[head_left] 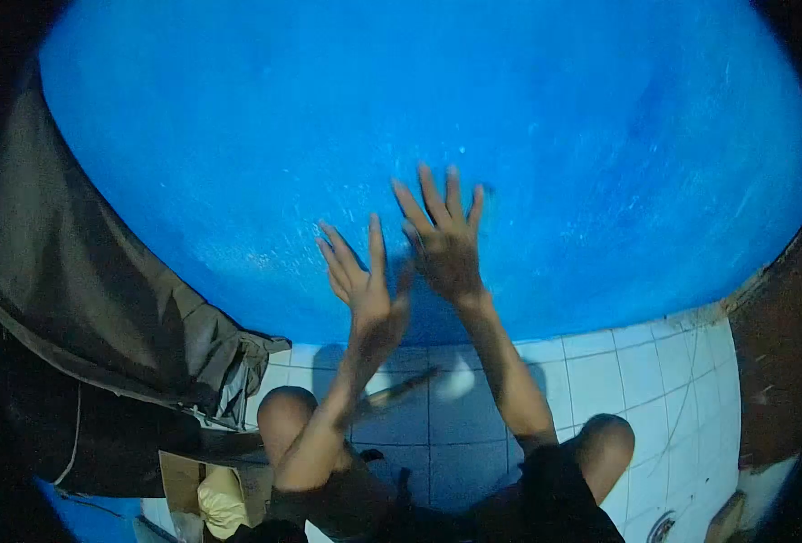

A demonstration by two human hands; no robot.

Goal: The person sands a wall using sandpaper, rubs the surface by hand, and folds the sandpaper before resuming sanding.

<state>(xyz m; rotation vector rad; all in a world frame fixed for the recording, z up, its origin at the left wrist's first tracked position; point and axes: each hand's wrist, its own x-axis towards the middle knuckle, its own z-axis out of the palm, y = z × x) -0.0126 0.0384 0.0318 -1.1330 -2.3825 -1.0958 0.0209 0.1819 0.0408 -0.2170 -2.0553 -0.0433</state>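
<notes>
Both bare hands are raised in front of a large blue surface that fills the upper part of the head view. My left hand has its fingers spread and holds nothing. A little higher and to the right, my right hand is also spread, its fingers pointing up and nothing held. Both hands lie against or very close to the blue surface; actual contact cannot be made out. Below them, the surface meets white tiles.
A dark cloth cover hangs at the left. At the lower left is an open cardboard box with a pale yellow bag. My bent knees flank the arms. A round drain shows at the lower right, near a brown panel.
</notes>
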